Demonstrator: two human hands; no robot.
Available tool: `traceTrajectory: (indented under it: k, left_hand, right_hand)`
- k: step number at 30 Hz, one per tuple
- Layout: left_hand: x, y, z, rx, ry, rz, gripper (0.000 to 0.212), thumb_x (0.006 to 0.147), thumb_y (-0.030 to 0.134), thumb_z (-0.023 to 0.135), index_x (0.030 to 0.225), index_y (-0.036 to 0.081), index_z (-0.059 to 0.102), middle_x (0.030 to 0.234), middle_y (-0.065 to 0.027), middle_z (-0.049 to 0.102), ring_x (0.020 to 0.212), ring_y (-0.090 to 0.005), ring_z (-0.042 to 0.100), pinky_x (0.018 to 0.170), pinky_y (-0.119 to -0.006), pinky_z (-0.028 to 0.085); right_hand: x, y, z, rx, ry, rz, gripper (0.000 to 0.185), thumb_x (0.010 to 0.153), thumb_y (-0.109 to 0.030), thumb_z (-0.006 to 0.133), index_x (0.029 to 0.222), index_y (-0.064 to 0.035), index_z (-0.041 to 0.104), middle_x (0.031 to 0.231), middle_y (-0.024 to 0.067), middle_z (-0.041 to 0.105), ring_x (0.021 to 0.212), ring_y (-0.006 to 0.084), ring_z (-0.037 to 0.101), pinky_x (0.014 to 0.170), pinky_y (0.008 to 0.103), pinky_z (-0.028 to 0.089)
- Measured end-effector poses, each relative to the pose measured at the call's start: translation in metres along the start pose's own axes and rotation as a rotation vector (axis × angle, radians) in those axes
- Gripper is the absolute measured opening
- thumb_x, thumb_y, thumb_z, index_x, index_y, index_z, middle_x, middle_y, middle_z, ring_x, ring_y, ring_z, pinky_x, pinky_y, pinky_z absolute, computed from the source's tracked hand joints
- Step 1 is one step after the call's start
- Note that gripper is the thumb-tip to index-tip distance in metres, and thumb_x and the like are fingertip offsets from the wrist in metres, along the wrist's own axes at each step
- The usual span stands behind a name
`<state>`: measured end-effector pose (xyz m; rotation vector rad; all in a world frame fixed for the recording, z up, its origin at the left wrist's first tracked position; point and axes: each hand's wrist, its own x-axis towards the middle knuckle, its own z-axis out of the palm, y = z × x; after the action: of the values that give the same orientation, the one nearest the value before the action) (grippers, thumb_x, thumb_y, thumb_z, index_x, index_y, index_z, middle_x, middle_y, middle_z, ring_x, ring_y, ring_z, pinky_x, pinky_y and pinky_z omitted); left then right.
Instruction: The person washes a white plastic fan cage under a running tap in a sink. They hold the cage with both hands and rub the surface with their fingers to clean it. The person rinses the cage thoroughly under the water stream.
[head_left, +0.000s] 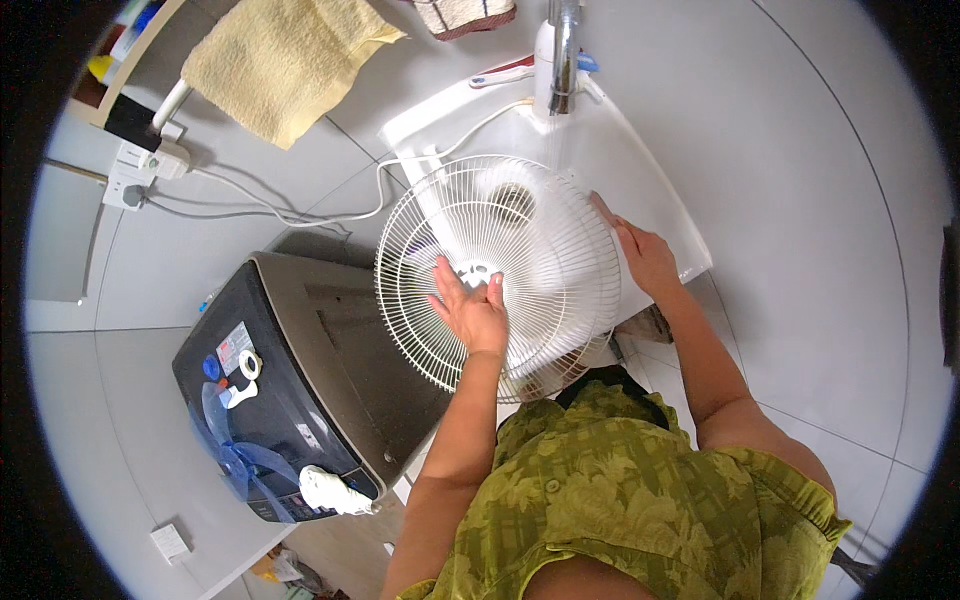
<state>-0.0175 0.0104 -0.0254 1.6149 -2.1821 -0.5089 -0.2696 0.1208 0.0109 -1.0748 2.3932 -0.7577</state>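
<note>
A round white wire fan grille (547, 300) lies over the sink basin (630, 142), tilted, its near edge by my shirt. My left hand (476, 311) is at the middle of the grille with its fingers and thumb spread; whether the palm touches the wires cannot be told. My right hand (646, 259) is at the grille's right rim, fingers reaching along it; its grip is partly hidden. From the chrome faucet (564, 75) water seems to run down onto the grille. The drain (513, 204) shows through the wires.
At left stands a washing machine (360, 337) with blue fan blades (236, 457), a white cloth (330, 491) and small parts on top. A white cord (367, 212) runs from the wall outlet (129, 176) to the faucet. A yellow towel (289, 67) hangs above; toothbrushes (502, 76) lie behind the basin.
</note>
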Motion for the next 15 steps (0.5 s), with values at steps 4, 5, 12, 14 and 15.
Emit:
traceTrajectory:
  k: [4, 5, 12, 14, 15]
  left_hand:
    - [-0.001, 0.000, -0.002, 0.005, 0.004, 0.061, 0.048, 0.098, 0.042, 0.054, 0.082, 0.004, 0.078, 0.163, -0.0175, 0.016, 0.150, -0.0383, 0.012, 0.120, -0.055, 0.006]
    - [-0.002, -0.006, 0.004, -0.001, 0.038, 0.089, 0.048, 0.098, 0.042, 0.053, 0.081, 0.004, 0.078, 0.163, -0.0186, 0.016, 0.150, -0.0390, 0.012, 0.119, -0.056, 0.006]
    - [0.001, -0.010, 0.006, 0.043, 0.043, 0.141, 0.054, 0.099, 0.045, 0.049, 0.075, 0.004, 0.076, 0.163, -0.0195, 0.014, 0.150, -0.0398, 0.013, 0.119, -0.058, 0.007]
    - [0.003, -0.008, 0.007, 0.039, 0.063, 0.133, 0.053, 0.099, 0.043, 0.050, 0.075, 0.004, 0.076, 0.163, -0.0191, 0.015, 0.150, -0.0394, 0.014, 0.119, -0.058, 0.008]
    - [0.002, -0.009, 0.008, 0.039, 0.077, 0.116, 0.052, 0.099, 0.042, 0.051, 0.074, 0.004, 0.075, 0.163, -0.0190, 0.016, 0.150, -0.0392, 0.014, 0.119, -0.058, 0.008]
  right_hand:
    - [0.012, -0.003, -0.009, -0.084, -0.016, -0.036, 0.044, 0.102, -0.042, 0.041, 0.126, -0.0151, 0.067, 0.103, 0.0196, 0.071, 0.094, 0.0403, 0.067, 0.085, 0.0452, 0.052]
    - [0.025, -0.008, -0.010, -0.085, -0.025, -0.075, 0.044, 0.101, -0.042, 0.041, 0.123, -0.0145, 0.068, 0.102, 0.0204, 0.071, 0.093, 0.0402, 0.067, 0.084, 0.0455, 0.052]
    - [0.155, -0.100, 0.027, -0.334, -0.199, -0.188, 0.041, 0.098, -0.047, 0.048, 0.110, -0.0175, 0.074, 0.101, 0.0138, 0.072, 0.094, 0.0314, 0.068, 0.083, 0.0415, 0.052]
    - [0.176, -0.098, 0.038, -0.231, -0.224, -0.288, 0.045, 0.096, -0.053, 0.048, 0.106, -0.0180, 0.075, 0.101, 0.0152, 0.073, 0.094, 0.0338, 0.069, 0.085, 0.0439, 0.052]
    - [0.176, -0.102, 0.040, -0.182, -0.244, -0.347, 0.047, 0.095, -0.056, 0.048, 0.103, -0.0183, 0.075, 0.101, 0.0160, 0.073, 0.093, 0.0349, 0.070, 0.086, 0.0450, 0.052]
